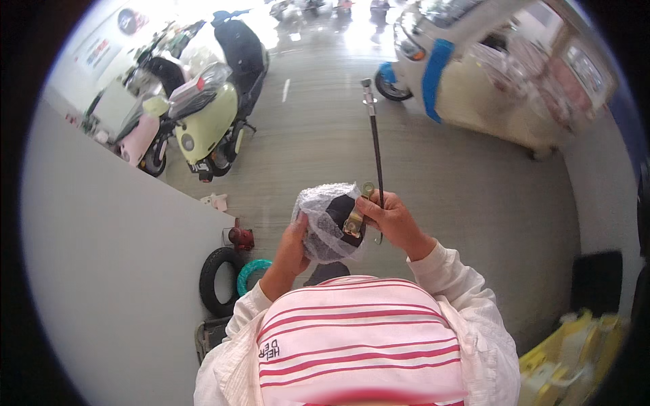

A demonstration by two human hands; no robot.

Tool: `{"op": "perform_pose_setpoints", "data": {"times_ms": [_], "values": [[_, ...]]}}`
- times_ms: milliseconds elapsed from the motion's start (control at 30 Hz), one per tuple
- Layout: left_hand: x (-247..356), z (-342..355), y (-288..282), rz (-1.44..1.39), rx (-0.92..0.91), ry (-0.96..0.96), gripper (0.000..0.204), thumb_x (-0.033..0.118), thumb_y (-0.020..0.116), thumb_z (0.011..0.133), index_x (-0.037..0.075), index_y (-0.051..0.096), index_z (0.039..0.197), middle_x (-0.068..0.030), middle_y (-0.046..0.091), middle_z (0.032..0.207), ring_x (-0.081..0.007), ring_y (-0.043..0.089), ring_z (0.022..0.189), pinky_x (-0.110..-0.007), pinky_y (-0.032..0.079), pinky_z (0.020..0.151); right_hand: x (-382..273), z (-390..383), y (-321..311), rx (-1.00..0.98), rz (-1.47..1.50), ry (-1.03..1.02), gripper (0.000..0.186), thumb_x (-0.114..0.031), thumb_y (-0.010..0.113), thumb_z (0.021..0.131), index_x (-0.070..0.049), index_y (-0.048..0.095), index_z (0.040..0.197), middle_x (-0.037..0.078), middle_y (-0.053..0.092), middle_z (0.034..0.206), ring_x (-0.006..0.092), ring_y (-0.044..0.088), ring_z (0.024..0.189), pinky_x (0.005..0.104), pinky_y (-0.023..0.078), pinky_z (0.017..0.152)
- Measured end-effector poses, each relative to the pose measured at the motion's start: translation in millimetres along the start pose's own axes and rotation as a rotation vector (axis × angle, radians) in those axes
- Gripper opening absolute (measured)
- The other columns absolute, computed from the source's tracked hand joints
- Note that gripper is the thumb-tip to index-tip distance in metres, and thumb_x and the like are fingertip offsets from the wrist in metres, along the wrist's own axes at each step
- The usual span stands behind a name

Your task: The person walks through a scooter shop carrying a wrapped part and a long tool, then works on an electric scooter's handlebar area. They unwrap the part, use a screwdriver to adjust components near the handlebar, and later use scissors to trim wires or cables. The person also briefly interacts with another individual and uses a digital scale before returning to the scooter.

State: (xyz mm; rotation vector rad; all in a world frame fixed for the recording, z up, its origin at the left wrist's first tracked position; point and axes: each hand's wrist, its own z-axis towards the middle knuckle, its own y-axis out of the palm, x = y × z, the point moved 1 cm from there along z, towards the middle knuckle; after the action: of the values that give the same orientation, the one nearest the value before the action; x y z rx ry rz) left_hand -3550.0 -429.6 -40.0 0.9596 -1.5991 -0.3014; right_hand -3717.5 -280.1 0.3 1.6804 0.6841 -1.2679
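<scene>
My left hand (293, 245) is closed around the side of a rounded bundle of bubble wrap (318, 233). A dark part (340, 211) shows through the opening in the wrap. My right hand (396, 223) pinches a brass-coloured metal bracket (353, 221) at the bundle's right side; a holed tab stands up above the fingers. A long black rod or hose (376, 145) with a silver fitting at its far end runs up past my right hand. Whether that hand also grips it, I cannot tell.
Scooters, one light green (211, 128) and one pink (140, 137), stand far left. A cream vehicle (487, 101) with blue wrapping is far right. A tyre (220, 281), a teal ring (252, 274) and a red object (241, 236) lie by the white panel (101, 257). Yellow parts (575, 358) are near right.
</scene>
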Motion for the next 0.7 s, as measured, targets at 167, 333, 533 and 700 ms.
{"op": "perform_pose_setpoints", "data": {"times_ms": [167, 333, 533, 700], "values": [[75.5, 148.5, -49.9, -0.142, 0.271, 0.104, 0.059, 0.050, 0.032, 0.101, 0.004, 0.042, 0.136, -0.0128, 0.055, 0.130, -0.0269, 0.058, 0.115, -0.040, 0.050, 0.096, -28.6, 202.8, -33.4, -0.070, -0.168, 0.033, 0.023, -0.024, 0.059, 0.097, -0.007, 0.059, 0.082, -0.007, 0.051, 0.071, 0.0010, 0.042, 0.062, 0.0176, 0.034, 0.054], [171.9, 338.7, -74.6, -0.167, 0.185, 0.096, 0.065, 0.057, 0.028, 0.099, 0.008, 0.039, 0.140, -0.0123, 0.048, 0.139, -0.0281, 0.047, 0.127, -0.043, 0.039, 0.106, -73.4, 394.6, -96.8, 0.063, -0.198, 0.003, 0.027, -0.025, 0.060, 0.096, -0.005, 0.059, 0.078, -0.006, 0.052, 0.066, 0.0019, 0.042, 0.058, 0.0207, 0.033, 0.050], [306.8, 572.7, -80.2, -0.377, -0.083, 0.021, 0.067, 0.057, 0.028, 0.099, 0.004, 0.039, 0.140, -0.0127, 0.049, 0.138, -0.0282, 0.048, 0.126, -0.042, 0.040, 0.106, -137.2, 596.0, -187.5, 0.301, -0.159, -0.053, 0.032, -0.031, 0.055, 0.098, -0.010, 0.057, 0.074, -0.005, 0.049, 0.061, 0.0021, 0.037, 0.052, 0.0204, 0.027, 0.046], [375.5, 740.2, -124.3, 0.169, -0.048, 0.217, 0.048, 0.038, 0.040, 0.101, 0.004, 0.046, 0.134, -0.0123, 0.055, 0.131, -0.0254, 0.054, 0.119, -0.039, 0.045, 0.099, -147.1, 779.1, -258.0, 0.274, -0.100, 0.037, 0.033, -0.033, 0.054, 0.098, -0.011, 0.057, 0.074, -0.005, 0.047, 0.060, 0.0031, 0.037, 0.051, 0.0214, 0.027, 0.045]]}}
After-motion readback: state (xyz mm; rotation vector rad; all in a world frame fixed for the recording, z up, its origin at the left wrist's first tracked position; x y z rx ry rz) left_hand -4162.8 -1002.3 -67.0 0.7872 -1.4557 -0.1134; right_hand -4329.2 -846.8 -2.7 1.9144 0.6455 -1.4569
